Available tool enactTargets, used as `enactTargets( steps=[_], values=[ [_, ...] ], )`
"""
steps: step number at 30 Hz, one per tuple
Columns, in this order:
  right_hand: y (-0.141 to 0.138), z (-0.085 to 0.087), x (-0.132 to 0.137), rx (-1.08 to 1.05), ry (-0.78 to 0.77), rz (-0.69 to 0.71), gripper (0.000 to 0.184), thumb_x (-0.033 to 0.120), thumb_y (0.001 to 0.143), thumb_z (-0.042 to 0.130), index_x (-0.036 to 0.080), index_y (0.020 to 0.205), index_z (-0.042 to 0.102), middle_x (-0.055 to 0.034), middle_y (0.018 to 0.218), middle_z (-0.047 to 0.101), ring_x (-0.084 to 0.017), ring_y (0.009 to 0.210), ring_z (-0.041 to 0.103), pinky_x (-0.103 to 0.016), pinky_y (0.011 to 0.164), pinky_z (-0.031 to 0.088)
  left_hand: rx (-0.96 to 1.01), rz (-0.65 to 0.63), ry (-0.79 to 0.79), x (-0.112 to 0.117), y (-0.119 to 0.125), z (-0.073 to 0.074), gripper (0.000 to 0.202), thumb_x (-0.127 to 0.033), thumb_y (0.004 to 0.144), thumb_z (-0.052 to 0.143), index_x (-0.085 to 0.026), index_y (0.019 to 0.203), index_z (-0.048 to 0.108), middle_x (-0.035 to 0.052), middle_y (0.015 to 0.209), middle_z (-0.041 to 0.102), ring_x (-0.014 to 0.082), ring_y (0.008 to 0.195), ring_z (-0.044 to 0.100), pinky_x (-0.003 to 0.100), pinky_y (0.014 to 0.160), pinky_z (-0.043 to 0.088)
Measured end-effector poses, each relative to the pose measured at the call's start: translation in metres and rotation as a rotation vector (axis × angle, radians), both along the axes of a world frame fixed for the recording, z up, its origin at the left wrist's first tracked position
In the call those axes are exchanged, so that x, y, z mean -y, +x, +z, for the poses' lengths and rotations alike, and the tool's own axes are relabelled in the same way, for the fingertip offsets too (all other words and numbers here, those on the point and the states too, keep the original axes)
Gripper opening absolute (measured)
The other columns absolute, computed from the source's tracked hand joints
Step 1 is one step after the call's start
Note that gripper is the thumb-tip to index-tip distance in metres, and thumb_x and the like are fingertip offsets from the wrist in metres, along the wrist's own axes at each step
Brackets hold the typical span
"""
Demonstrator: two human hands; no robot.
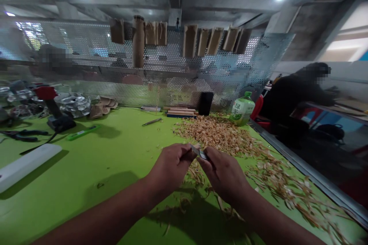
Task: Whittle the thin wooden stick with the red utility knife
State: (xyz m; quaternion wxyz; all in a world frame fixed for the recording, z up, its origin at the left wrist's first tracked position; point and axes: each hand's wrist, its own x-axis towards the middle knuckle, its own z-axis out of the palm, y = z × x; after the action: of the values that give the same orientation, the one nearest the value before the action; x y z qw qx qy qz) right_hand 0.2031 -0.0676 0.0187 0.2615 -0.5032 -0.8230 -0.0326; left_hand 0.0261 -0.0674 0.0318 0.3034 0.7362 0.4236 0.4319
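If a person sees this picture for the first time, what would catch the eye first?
In the middle, the left hand and right hand meet, both pinching a small grey piece. Behind them and to their right, a wide heap of pale shavings spreads over the bright green table.

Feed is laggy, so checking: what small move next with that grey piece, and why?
Probably firm up the pinch before working it: left hand and right hand each hold only an end of the small grey piece, above the shavings.

Two hands (172, 166), one metal strip (199, 152), one bottle (241, 109), one phone (206, 103)
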Motion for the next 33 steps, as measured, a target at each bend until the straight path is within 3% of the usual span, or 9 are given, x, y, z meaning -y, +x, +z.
enactTargets(
  steps=[8,15,17,19,21,24,28,33],
  values=[
    [0.006,0.003,-0.004,0.082,-0.006,-0.018,0.022,0.033,0.091,0.037,0.021,0.073,0.04,-0.0018,0.064,0.052,-0.014,0.052,0.042,-0.027,0.051,0.015,0.016,0.016,-0.029,0.004,-0.002,0.005,0.03,-0.035,0.092,0.048,-0.015,0.072,0.059,-0.0025,0.063,0.047,0.0099,0.059,0.038,0.021,0.054,0.029],
    [0.013,-0.003,-0.016,0.08,0.027,0.038,0.033,0.042,0.094,0.033,0.021,0.074,0.046,-0.0029,0.065,0.054,-0.015,0.056,0.044,-0.028,0.053,0.018,0.083,0.01,-0.056,0.006,0.0,0.003,0.033,-0.04,0.091,0.05,-0.015,0.069,0.057,-0.0032,0.06,0.042,0.0089,0.057,0.035,0.02,0.051,0.026],
    [0.024,-0.002,-0.028,0.073,-0.046,-0.056,0.035,0.044,0.095,0.032,0.021,0.073,0.047,-0.0029,0.065,0.055,-0.016,0.055,0.044,-0.028,0.053,0.019,0.128,0.024,-0.065,0.01,-0.005,0.009,0.032,-0.04,0.09,0.051,-0.015,0.072,0.059,-0.0019,0.062,0.046,0.0096,0.058,0.039,0.02,0.051,0.029],
    [0.038,0.002,-0.041,0.031,-0.137,-0.247,0.037,0.043,0.096,0.029,0.022,0.071,0.046,-0.0024,0.061,0.054,-0.016,0.052,0.043,-0.028,0.053,0.02,0.225,0.044,-0.073,0.01,-0.012,0.016,0.031,-0.041,0.091,0.05,-0.015,0.077,0.061,0.0002,0.067,0.053,0.0104,0.06,0.044,0.02,0.051,0.034],
    [0.049,0.007,-0.052,-0.043,-0.084,-0.339,0.039,0.047,0.096,0.03,0.022,0.07,0.045,-0.0027,0.061,0.053,-0.017,0.055,0.046,-0.028,0.053,0.023,0.324,0.077,-0.083,0.006,-0.019,0.02,0.028,-0.041,0.089,0.054,-0.015,0.083,0.063,0.0,0.068,0.054,0.0086,0.056,0.043,0.019,0.048,0.034],
    [0.05,0.011,-0.054,-0.159,0.039,-0.252,0.042,0.053,0.094,0.029,0.022,0.069,0.043,-0.0016,0.061,0.053,-0.017,0.058,0.049,-0.027,0.054,0.026,0.479,0.015,-0.23,-0.005,-0.021,0.019,0.033,-0.042,0.089,0.053,-0.014,0.073,0.059,-0.0012,0.065,0.052,0.0053,0.047,0.037,0.018,0.042,0.03],
    [0.036,0.006,-0.038,-0.205,-0.018,-0.115,0.041,0.053,0.093,0.033,0.022,0.068,0.042,0.0012,0.056,0.049,-0.015,0.052,0.047,-0.026,0.051,0.025,0.444,-0.077,-0.338,-0.01,-0.012,0.011,0.033,-0.042,0.091,0.049,-0.013,0.08,0.06,0.0004,0.065,0.058,0.0053,0.045,0.04,0.018,0.042,0.035],
    [0.024,0.007,-0.019,-0.197,-0.019,0.021,0.037,0.049,0.095,0.033,0.022,0.07,0.041,0.0028,0.057,0.046,-0.013,0.052,0.044,-0.025,0.051,0.025,0.379,-0.08,-0.371,-0.004,-0.004,0.007,0.032,-0.044,0.092,0.047,-0.014,0.09,0.058,0.0044,0.079,0.066,0.0053,0.046,0.046,0.018,0.043,0.038]
  ],
)
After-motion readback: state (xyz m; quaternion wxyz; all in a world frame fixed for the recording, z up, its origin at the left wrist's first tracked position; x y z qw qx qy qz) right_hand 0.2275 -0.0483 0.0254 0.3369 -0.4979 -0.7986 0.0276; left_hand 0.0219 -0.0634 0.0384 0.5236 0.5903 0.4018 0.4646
